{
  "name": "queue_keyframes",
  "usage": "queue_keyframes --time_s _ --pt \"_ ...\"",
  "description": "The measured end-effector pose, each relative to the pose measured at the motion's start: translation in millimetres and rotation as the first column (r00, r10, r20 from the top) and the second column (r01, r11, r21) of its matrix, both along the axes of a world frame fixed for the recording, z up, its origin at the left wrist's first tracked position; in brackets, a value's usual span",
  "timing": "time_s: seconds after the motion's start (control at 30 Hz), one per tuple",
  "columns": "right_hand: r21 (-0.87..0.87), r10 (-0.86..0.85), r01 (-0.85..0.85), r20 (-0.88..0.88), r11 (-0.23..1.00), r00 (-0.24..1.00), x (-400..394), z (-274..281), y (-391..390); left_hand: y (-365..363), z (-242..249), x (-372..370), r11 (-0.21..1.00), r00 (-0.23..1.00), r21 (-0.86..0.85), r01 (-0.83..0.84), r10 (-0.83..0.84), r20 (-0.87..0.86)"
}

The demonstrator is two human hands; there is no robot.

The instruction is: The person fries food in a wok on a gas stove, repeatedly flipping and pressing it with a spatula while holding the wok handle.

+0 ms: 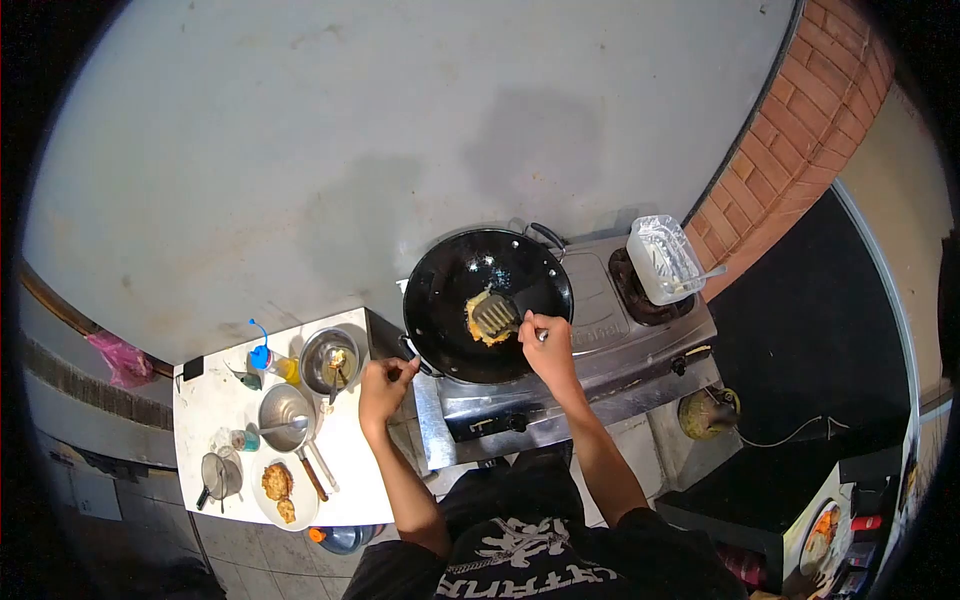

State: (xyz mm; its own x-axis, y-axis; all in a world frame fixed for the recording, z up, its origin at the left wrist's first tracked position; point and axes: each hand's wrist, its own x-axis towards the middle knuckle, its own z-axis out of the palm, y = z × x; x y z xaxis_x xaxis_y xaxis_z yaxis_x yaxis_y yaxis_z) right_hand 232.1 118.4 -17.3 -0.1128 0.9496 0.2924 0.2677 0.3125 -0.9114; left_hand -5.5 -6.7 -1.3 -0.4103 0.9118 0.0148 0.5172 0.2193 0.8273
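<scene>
A black wok (450,340) sits on the left burner of the stove. My left hand (387,392) is closed at the wok's near-left side, its fingertips pinching the loop handle there. My right hand (548,350) grips a slotted spatula (494,317) by its handle, close to the blade. Under the blade, a golden-brown fritter (490,333) lies on the wok's bottom, partly covered by the slots. The wok's inner surface shines with oil around it.
The steel stove (600,365) carries a clear plastic container (664,262) on its right burner. Left, a white table (345,480) holds a plate (300,515) with fried pieces, a metal bowl (312,352), a saucepan (268,405), a strainer (225,478) and a blue-capped oil bottle (282,369).
</scene>
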Motion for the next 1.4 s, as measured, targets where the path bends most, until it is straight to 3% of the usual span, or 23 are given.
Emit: queue_keyframes --time_s 0.3,0.33,0.57,0.77,1.03,1.1,1.4 --pt "-0.049 0.022 -0.021 0.023 0.999 0.999 2.6 7.4 -0.6 -0.6 5.3 3.9 1.0 1.0 0.009 -0.023 0.023 -0.02" --pt "-0.042 0.028 -0.028 0.013 0.999 1.0 1.9 10.7 -3.6 -0.5 6.8 4.2 0.999 0.999 -0.038 -0.029 0.031 0.034" --pt "0.019 0.078 -0.08 0.075 0.997 0.994 5.7 9.9 -4.5 -0.3 8.1 7.2 0.999 0.999 -0.004 -0.045 0.045 -0.012" --pt "0.092 0.06 -0.058 -0.021 0.994 0.998 8.9 19.8 -3.8 -2.2 2.1 5.9 0.999 1.0 -0.027 -0.022 0.022 0.0" --pt "-0.11 0.065 -0.072 -0.072 0.991 0.995 1.5 11.8 7.5 -4.2 0.4 8.4 0.999 0.999 -0.001 -0.037 0.037 -0.015" --pt "-0.181 0.085 -0.117 -0.173 0.976 0.981 -6.6 5.1 7.0 -8.7 1.3 6.6 0.999 0.999 -0.015 -0.031 0.031 -0.009" --pt "-0.202 0.168 -0.186 -0.104 0.962 0.98 -1.2 2.4 -1.8 -15.3 10.3 7.5 0.998 0.999 -0.05 -0.028 0.026 -0.046"
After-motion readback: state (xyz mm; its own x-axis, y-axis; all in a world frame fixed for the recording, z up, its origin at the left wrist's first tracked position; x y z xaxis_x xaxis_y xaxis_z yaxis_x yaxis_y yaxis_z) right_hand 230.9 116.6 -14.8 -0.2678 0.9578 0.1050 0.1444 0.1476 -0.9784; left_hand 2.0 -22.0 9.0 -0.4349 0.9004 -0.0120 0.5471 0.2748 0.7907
